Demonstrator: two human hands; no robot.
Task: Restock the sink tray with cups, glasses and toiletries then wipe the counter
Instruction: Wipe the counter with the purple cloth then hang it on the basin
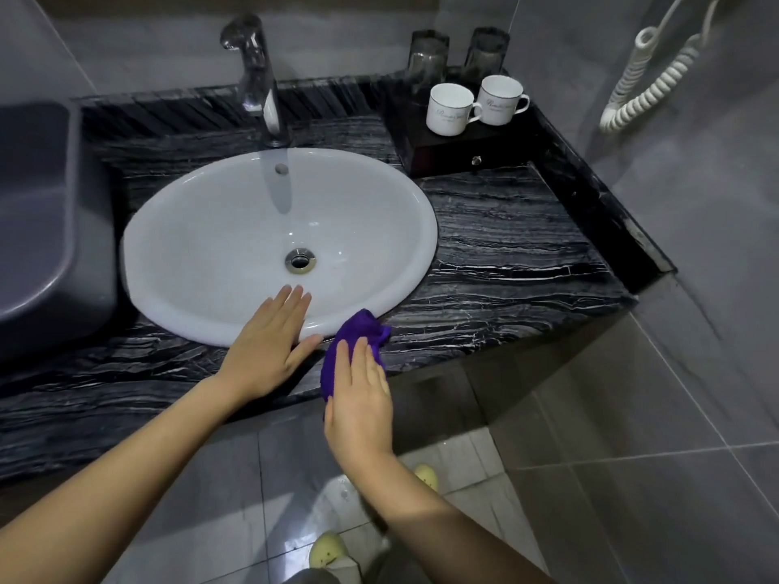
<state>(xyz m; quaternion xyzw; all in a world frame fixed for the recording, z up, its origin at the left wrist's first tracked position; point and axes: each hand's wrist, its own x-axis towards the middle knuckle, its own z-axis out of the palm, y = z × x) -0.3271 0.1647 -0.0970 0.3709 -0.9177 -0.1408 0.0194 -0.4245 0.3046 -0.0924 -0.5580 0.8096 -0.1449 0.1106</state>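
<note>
**Purple cloth at the counter's front edge**

I see the right hand (358, 404) lying flat, fingers stretched out and pressed onto a soft, nubby purple cloth (356, 337), which is bunched on the front edge of the counter (506, 255) just right of the basin; part of it hangs past that edge. The left hand (269, 351) rests loose and spread, gripping nothing, its fingertips over the smooth white rim of the oval sink (210, 229).

The counter is glossy black stone with white streaky veining. At its back right corner sits a dark wooden tray (455, 151) (boxy, with a small knob on its front face) carrying two white ceramic cups (449, 109) side by side and two clear glasses (428, 56) behind them. A chrome faucet (257, 78) stands at the back edge.

Bare stone stretches open between tray and cloth along the right edge.
</note>
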